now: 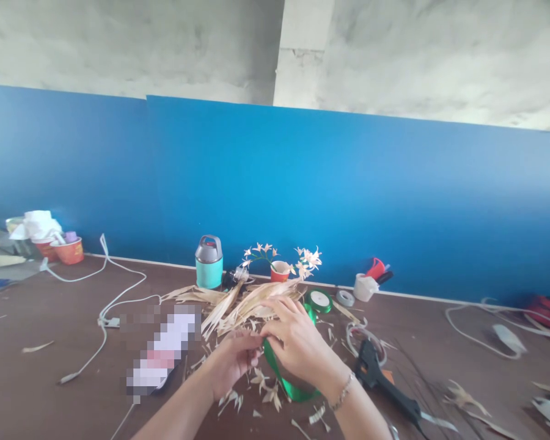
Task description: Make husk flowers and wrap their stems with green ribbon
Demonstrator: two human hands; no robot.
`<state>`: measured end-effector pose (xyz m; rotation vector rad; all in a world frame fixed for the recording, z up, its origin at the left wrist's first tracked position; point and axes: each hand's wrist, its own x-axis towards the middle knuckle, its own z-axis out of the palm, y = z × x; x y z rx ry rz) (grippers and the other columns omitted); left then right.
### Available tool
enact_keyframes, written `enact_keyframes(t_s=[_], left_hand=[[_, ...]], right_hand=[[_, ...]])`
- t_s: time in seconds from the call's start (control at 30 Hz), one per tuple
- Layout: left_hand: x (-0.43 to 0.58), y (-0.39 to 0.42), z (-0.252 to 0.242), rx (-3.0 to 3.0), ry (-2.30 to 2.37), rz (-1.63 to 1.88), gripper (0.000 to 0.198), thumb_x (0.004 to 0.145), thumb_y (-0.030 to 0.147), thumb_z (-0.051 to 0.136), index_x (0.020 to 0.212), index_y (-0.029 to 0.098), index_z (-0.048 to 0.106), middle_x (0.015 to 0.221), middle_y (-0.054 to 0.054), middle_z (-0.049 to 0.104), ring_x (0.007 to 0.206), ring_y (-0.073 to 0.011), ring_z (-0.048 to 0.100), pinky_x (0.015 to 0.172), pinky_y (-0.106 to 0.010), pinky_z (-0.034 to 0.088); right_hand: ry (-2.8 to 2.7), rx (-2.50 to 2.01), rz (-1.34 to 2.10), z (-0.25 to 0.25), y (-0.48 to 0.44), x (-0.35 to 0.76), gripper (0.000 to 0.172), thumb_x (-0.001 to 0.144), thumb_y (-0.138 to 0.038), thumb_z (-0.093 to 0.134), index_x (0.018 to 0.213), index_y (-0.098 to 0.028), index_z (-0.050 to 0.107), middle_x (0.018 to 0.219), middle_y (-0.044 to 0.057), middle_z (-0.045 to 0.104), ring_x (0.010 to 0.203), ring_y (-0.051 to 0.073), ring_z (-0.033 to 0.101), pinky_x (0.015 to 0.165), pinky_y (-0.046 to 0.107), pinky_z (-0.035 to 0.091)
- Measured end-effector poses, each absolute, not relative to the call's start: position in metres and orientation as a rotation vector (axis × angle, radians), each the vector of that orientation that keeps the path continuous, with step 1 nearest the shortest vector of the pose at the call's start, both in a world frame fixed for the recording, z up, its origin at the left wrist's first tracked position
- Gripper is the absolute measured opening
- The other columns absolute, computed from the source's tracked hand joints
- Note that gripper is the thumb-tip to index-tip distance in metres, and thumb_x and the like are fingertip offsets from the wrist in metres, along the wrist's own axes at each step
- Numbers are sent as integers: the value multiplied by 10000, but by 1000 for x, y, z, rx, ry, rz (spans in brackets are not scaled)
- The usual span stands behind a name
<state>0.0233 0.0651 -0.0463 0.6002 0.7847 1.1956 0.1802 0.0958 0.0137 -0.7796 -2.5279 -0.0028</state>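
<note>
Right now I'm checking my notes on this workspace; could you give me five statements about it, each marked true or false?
1. The left hand and right hand are close together at the green ribbon. True.
2. The glue gun is in the right hand. False: the glue gun lies on the table, right of that hand.
3. The right arm wears a bracelet. True.
4. The turquoise flask stands right of the flower cup. False: the flask stands left of it.
5. Pale dry strips lie beyond the left hand. True.
</note>
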Motion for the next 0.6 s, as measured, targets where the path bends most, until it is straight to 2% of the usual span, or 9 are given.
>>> enact_keyframes(t_s=[0.3, 0.43, 0.57, 0.6], left_hand=[[19, 65, -34, 864, 963, 1215, 193, 588, 280, 757, 580, 139, 625, 504, 33, 493, 482, -75, 378, 498, -215, 261], [22, 65, -35, 1116, 1212, 1344, 160, 609, 291, 732, 641, 160, 645, 561, 15, 559, 510, -106, 426, 518, -221, 284], [25, 61, -40, 1527, 1370, 1504, 26, 645, 206, 673, 671, 205, 670, 646, -19, 614, 603, -171, 495, 596, -256, 343], [25, 59, -41, 1636, 1397, 1517, 47, 667, 190, 650, 696, 220, 674, 671, -26, 620, 639, -186, 512, 626, -267, 351]], right_hand=[[-2501, -760, 30, 8, 99, 179, 207, 724, -27, 502, 731, -191, 629, 1113, 48, 592, 1094, 213, 450, 912, 375, 348], [-2500, -780, 2, 4, 101, 179, 197, 724, -24, 499, 729, -184, 613, 1081, 53, 596, 1084, 208, 454, 905, 369, 353], [-2514, -791, -23, 3, 102, 178, 163, 737, -45, 512, 751, -173, 611, 1076, 70, 596, 1070, 222, 458, 898, 378, 360], [-2520, -790, -22, 3, 102, 178, 160, 739, -49, 513, 767, -171, 613, 1072, 73, 598, 1065, 225, 460, 897, 380, 361]])
